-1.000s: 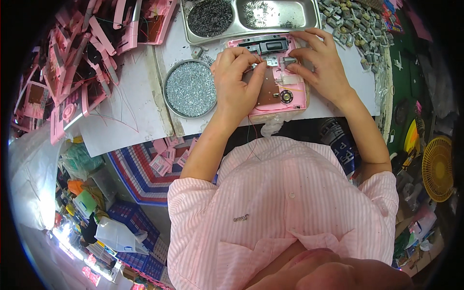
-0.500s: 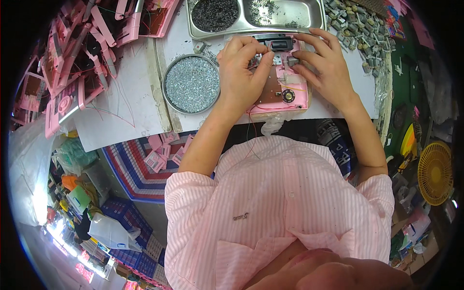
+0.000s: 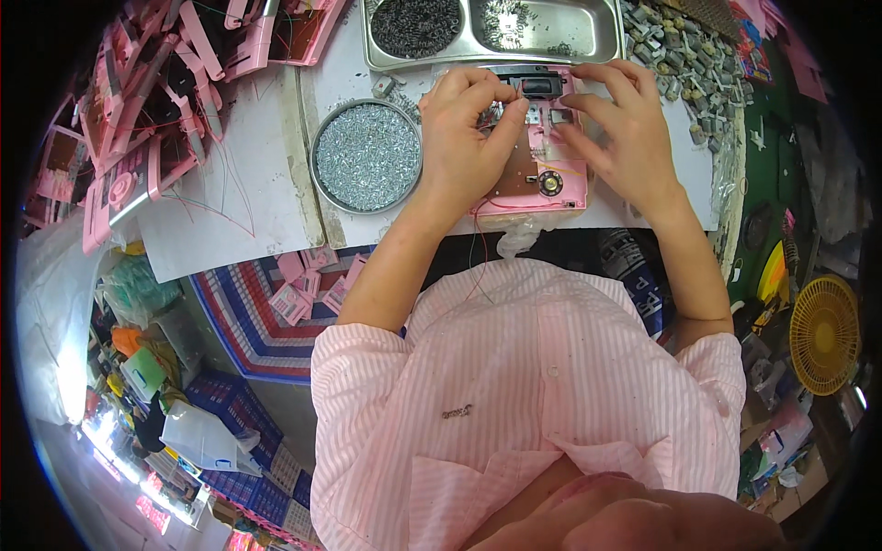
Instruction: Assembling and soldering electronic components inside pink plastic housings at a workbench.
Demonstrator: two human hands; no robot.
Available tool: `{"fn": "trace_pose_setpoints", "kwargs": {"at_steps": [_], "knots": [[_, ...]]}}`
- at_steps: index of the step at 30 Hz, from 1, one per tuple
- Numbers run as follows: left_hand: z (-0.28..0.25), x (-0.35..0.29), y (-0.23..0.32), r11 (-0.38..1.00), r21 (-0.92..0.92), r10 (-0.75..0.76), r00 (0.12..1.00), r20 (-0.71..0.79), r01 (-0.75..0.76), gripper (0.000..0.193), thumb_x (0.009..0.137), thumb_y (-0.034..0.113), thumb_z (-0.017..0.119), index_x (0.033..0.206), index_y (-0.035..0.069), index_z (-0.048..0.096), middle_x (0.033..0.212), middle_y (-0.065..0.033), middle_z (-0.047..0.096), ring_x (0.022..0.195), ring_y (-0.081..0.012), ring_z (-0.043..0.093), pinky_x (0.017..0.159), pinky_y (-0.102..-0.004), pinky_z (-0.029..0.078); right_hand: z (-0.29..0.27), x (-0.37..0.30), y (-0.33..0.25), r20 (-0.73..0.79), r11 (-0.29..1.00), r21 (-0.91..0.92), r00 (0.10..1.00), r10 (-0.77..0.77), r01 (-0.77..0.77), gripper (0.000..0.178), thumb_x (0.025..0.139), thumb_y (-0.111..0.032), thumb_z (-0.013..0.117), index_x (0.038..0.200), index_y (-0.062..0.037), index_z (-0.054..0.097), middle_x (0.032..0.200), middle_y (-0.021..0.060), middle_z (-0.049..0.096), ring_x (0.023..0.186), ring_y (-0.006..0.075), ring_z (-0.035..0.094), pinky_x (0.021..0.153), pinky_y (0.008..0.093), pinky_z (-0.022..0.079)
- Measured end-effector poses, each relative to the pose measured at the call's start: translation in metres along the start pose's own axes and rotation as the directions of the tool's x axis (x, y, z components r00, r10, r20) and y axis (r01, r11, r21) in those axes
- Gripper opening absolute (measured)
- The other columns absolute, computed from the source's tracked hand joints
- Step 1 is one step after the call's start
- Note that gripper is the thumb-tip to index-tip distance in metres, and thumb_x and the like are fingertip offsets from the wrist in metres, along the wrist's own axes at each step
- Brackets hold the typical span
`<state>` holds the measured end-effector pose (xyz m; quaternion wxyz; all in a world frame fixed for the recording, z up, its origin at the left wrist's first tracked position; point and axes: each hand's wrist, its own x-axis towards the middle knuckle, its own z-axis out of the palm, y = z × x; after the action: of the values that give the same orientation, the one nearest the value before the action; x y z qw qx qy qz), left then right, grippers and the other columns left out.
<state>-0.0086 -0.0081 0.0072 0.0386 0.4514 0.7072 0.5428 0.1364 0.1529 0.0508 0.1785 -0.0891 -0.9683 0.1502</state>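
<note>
A pink plastic toy housing (image 3: 571,197) lies on the table, its inside facing up, with a brown board (image 3: 511,188), a round black part (image 3: 549,184) and a black rectangular part (image 3: 538,86) in it. Over its upper left portion is my left hand (image 3: 473,133), thumb and forefinger pinched together. What sits between those fingertips is too small to make out. My right hand (image 3: 629,133) rests along the housing's right side, fingers spread. Its fingertips are beside a small grey metal motor (image 3: 560,117). Red and green wires (image 3: 480,230) hang off the housing's near edge.
Left of the housing stands a round tin (image 3: 367,156) of small silvery pieces. Behind is a metal tray (image 3: 588,32) with dark springs and small metal parts. Small motors (image 3: 684,64) heap at the far right; pink housings (image 3: 119,156) pile at the left.
The view has shifted slightly. Both hands stay at the housing in nearly the same pose, with only small finger movements near the motor and the black part.
</note>
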Motion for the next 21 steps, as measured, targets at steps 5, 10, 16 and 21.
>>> {"fn": "trace_pose_setpoints", "kwargs": {"at_steps": [5, 10, 16, 21], "knots": [[0.003, 0.004, 0.004, 0.974, -0.186, -0.121, 0.990, 0.067, 0.131, 0.014, 0.082, 0.014, 0.077, 0.092, 0.006, 0.074, 0.096, -0.0067, 0.064, 0.090, -0.0231, 0.061, 0.081, -0.0373, 0.043, 0.032, 0.005, -0.010, -0.111, 0.994, 0.094, 0.993, -0.045, 0.056, 0.019, 0.072, -0.017, 0.081, 0.088, -0.0089, 0.072, 0.130, 0.0066, 0.064, 0.128, 0.0403, 0.045, 0.106, 0.0492, 0.040], [-0.007, 0.005, 0.006, 0.991, 0.122, 0.041, 0.984, 0.171, -0.062, 0.012, 0.075, 0.016, 0.078, 0.087, 0.012, 0.076, 0.098, -0.0039, 0.062, 0.096, -0.0248, 0.058, 0.086, -0.0410, 0.039, 0.034, 0.001, -0.003, -0.152, 0.965, 0.263, 0.988, 0.013, 0.028, 0.016, 0.073, -0.014, 0.079, 0.086, -0.0094, 0.071, 0.133, 0.0041, 0.064, 0.131, 0.0387, 0.043, 0.108, 0.0472, 0.039], [-0.006, -0.009, 0.000, 0.953, 0.258, 0.125, 0.981, 0.149, -0.161, 0.019, 0.073, 0.017, 0.082, 0.089, 0.010, 0.073, 0.104, -0.0073, 0.061, 0.096, -0.0267, 0.056, 0.085, -0.0425, 0.039, 0.022, -0.004, -0.003, -0.166, 0.970, 0.239, 0.986, 0.002, 0.038, 0.014, 0.073, -0.012, 0.079, 0.083, -0.0100, 0.069, 0.133, 0.0031, 0.064, 0.131, 0.0361, 0.044, 0.107, 0.0452, 0.040], [-0.013, -0.024, 0.007, 0.835, 0.544, 0.090, 0.996, 0.021, -0.087, 0.027, 0.075, 0.013, 0.081, 0.099, 0.007, 0.070, 0.112, -0.0109, 0.060, 0.102, -0.0308, 0.055, 0.088, -0.0426, 0.039, 0.020, -0.012, 0.001, -0.169, 0.969, 0.242, 0.986, -0.005, 0.046, 0.014, 0.073, -0.011, 0.081, 0.082, -0.0095, 0.070, 0.133, 0.0026, 0.064, 0.131, 0.0356, 0.044, 0.107, 0.0446, 0.039]]}}
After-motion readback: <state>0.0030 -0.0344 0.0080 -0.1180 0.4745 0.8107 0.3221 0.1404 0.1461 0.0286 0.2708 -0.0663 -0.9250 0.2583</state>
